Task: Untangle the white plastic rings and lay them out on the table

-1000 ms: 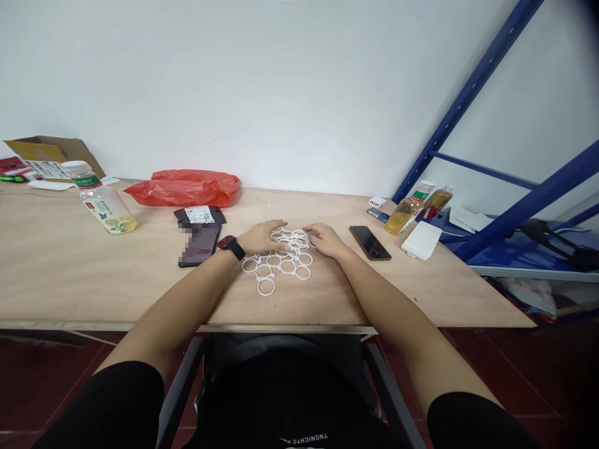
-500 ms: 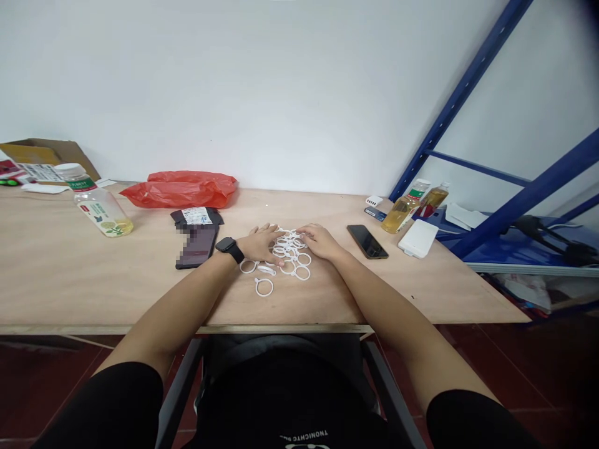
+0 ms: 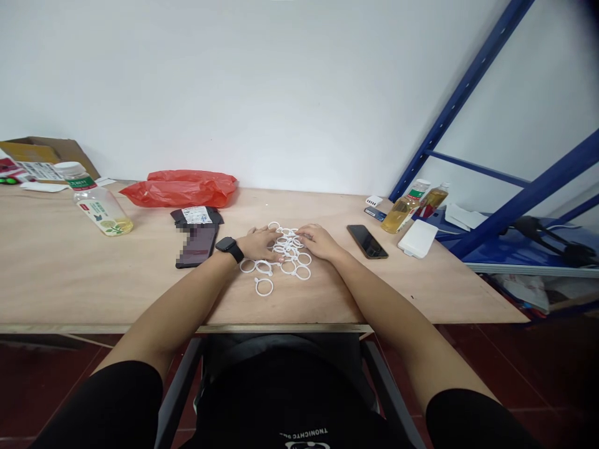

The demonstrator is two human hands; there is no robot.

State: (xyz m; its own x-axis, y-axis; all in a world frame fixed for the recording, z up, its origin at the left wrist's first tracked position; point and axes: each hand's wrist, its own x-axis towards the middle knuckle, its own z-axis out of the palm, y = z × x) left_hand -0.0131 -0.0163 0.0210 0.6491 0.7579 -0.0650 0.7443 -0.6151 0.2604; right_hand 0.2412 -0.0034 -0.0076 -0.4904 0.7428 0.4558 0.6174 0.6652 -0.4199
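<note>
On the worktop (image 3: 154, 274), a bottle (image 3: 103, 213) is standing near a red bag (image 3: 182, 190), and then the left hand (image 3: 256, 245), wearing a black watch (image 3: 229, 246), is resting at a messy pile of white rings (image 3: 291, 252), its grip looking wide. The right hand (image 3: 321, 242) is touching the pile's right side, but I cannot tell if its grip is holding any. A phone (image 3: 367, 242) is lying farther right.

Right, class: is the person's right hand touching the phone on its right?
Apart. The head view plainly shows tabletop between the right hand and the phone.
</note>
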